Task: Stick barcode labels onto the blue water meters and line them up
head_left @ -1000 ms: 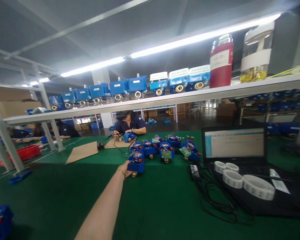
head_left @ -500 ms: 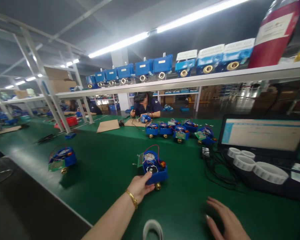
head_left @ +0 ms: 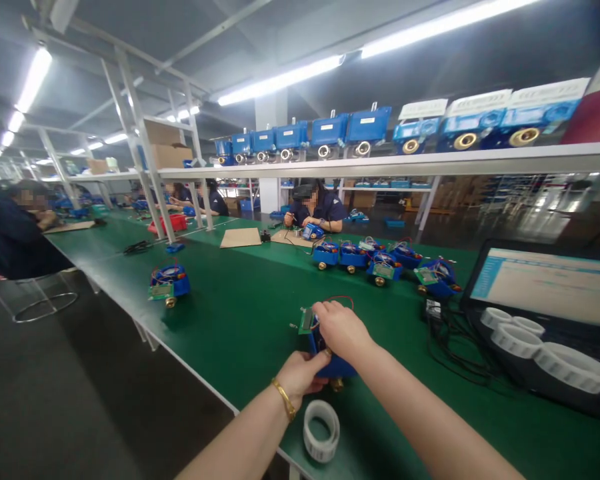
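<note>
A blue meter housing (head_left: pixel 341 365) with a brass fitting rests on the green table in front of me. My left hand (head_left: pixel 303 377), with a gold bracelet at the wrist, grips its near left side, thumb on top. Over the housing's top reaches my right hand (head_left: pixel 341 328), its fingers bent down by the green circuit board (head_left: pixel 307 320). The fingertips are partly hidden, so what they pinch cannot be made out. A red wire loops up behind the right hand. Just below the housing lies a roll of white labels (head_left: pixel 321 432).
A laptop (head_left: pixel 545 287) with label rolls on it and black cables (head_left: pixel 450 347) is at the right. Several open blue housings (head_left: pixel 380 267) stand behind; another (head_left: pixel 170 283) sits left. A person (head_left: pixel 317 207) works across the table, below a shelf (head_left: pixel 360 165) of blue units.
My right hand has moved from the table's lower right onto the housing's top. The left hand still holds the housing. The view has turned to the left.
</note>
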The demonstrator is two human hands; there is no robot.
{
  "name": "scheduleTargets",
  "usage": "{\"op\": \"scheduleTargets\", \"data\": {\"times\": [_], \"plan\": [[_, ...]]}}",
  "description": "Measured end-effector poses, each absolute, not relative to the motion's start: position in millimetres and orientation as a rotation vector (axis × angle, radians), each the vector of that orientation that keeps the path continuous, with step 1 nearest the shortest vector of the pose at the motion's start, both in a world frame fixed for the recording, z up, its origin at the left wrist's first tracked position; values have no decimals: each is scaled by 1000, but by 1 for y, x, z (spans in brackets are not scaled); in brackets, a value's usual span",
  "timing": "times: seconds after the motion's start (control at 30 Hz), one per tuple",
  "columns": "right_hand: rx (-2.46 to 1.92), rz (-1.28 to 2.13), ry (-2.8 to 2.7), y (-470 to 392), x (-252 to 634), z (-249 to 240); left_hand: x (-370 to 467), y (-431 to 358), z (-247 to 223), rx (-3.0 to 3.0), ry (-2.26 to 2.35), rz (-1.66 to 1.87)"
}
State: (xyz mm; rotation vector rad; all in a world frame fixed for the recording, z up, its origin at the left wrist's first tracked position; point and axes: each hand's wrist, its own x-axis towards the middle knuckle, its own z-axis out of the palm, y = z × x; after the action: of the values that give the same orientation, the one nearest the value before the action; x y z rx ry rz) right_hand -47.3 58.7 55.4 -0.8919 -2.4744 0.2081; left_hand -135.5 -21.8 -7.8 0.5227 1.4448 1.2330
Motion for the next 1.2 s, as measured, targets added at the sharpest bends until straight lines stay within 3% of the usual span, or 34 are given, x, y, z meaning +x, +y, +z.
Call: {"op": "scheduleTargets", "data": {"times": [0.27, 0.53, 0.83, 1.2], "plan": [[-1017, 795, -1767, 81, -17, 25, -138, -26, -20, 530, 1489, 1298], [-835, 1245, -1235, 85, -13, -3, -130, -24, -34, 666, 1369, 1325], [-746, 1393, -1045, 83, -11, -10, -134, -19, -37, 736, 1367, 1263], [-738, 1278, -1213, 81, -9, -14, -132, -20, -38, 738, 1365, 1246]]}}
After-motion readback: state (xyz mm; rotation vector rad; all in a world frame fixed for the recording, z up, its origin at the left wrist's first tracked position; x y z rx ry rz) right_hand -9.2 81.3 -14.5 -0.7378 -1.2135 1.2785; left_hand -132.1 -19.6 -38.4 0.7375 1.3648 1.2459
